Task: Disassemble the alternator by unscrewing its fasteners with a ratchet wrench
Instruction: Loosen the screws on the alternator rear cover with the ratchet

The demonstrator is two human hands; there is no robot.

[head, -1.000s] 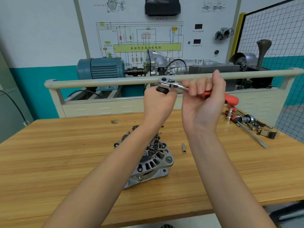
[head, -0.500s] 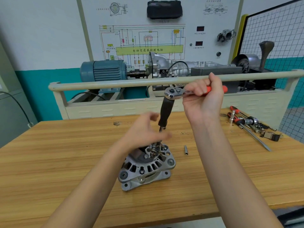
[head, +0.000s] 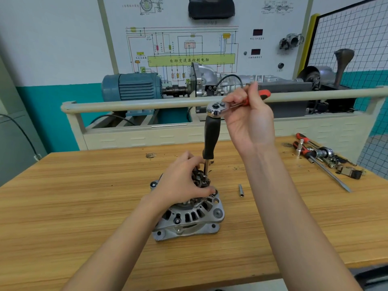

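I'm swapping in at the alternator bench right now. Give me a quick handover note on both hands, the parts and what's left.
Right hand grips the ratchet wrench by its red handle. The black extension stands upright under its head, tip down among the fittings on top of the alternator.
Left hand holds the alternator top, steadying it on the wooden table.
Done: one small metal piece lies loose beside the alternator.
Left: housing still assembled; keep unscrewing.

Blue motor, loose tools

alternator on table, tools far right
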